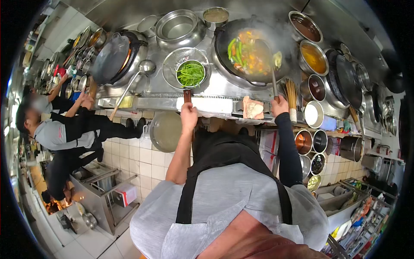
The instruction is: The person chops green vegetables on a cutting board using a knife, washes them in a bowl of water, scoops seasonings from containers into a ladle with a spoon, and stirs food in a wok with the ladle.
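My left hand point(188, 116) is closed round a brown handle point(187, 96) at the stove's front edge. This handle meets the rim of a round strainer point(168, 58), where a smaller metal bowl of cut green vegetables point(190, 74) sits. My right hand point(279, 105) grips the long handle of a ladle point(274, 80). The ladle's bowl is down in a large wok point(222, 41), partly hidden by steam. Green peppers point(235, 51) and orange and yellow pieces point(250, 52) lie in the wok. A bamboo brush point(291, 95) stands just right of my right hand.
A folded cloth point(253, 108) lies on the front ledge. Bowls of brown sauce point(305, 26) and orange liquid point(314, 58) stand at right. Stacked metal pots point(179, 26) are behind. Another ladle point(129, 88) and a second wok point(111, 59) are left, near a co-worker point(64, 131).
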Demonstrator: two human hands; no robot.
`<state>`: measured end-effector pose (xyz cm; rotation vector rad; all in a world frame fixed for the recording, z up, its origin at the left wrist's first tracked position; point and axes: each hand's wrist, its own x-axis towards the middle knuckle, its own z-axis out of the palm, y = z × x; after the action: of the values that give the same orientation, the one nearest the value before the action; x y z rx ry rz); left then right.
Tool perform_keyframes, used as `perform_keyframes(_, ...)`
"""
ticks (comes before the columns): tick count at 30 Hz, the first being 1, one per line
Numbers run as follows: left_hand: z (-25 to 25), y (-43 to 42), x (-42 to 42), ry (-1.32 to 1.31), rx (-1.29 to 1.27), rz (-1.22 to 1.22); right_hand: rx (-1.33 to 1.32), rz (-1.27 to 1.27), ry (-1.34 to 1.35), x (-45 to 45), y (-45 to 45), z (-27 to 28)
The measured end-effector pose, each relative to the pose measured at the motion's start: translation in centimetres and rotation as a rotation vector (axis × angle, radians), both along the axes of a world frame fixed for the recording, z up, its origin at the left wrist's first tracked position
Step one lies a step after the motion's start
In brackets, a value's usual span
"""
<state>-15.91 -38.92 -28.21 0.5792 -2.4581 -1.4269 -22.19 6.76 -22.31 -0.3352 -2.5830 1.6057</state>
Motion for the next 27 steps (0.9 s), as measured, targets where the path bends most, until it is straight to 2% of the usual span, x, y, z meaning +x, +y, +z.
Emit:
perform_keyframes(1,1.2,-0.9,0.7,0.065,-0.083,0.03,-0.526,0.017,-0.224,-0.5,0.5,1.3)
perform_keyframes(2,3.7,-1.5,1.6,-0.013,-0.074,0.039,-1.051,0.034,-0.448,-0.7,0.8,3.3)
perform_keyframes(3,3.7,-2.4,2.3,-0.004,-0.166,0.067,-1.119,-0.069,-0.475,-0.6,-0.3,7.0)
perform_keyframes(4,3.4,-3.3,3.0,0.004,-0.257,0.096,-0.933,-0.069,-0.436,-0.4,-0.3,6.8)
perform_keyframes(5,2.3,-4.4,3.8,0.004,-0.239,0.093,-0.749,-0.067,-0.396,-0.3,-0.2,6.2)
perform_keyframes(6,0.4,-5.7,4.5,0.002,-0.221,0.089,-0.566,-0.066,-0.356,-0.2,-0.1,5.1)
perform_keyframes(7,-1.2,-6.3,5.1,-0.001,-0.201,0.083,-0.16,-0.043,-0.054,-0.6,0.8,-1.1)
perform_keyframes(10,-3.9,-6.6,6.6,-0.139,0.12,0.172,-0.482,-0.058,-0.245,0.1,-0.1,1.1)
perform_keyframes(14,-1.3,-4.8,7.0,-0.267,0.416,0.197,-0.923,-0.071,-0.486,0.7,-2.6,6.2)
perform_keyframes(15,-1.6,-4.7,7.0,-0.284,0.446,0.2,-1.263,-0.08,-0.569,0.8,-2.1,6.3)
perform_keyframes(18,-2.0,-4.6,6.4,-0.302,0.507,0.2,-1.872,0.043,-0.595,2.5,-2.6,8.6)
perform_keyframes(19,-2.1,-4.6,6.3,-0.306,0.522,0.201,-1.993,-0.021,-0.602,3.2,-2.7,10.2)
perform_keyframes(22,-0.6,-4.6,5.5,-0.333,0.616,0.207,-1.937,-0.066,-0.636,4.1,-2.0,11.9)
perform_keyframes(27,-0.2,-5.0,4.7,-0.33,0.676,0.2,-1.197,-0.13,-0.593,5.9,-2.3,15.8)
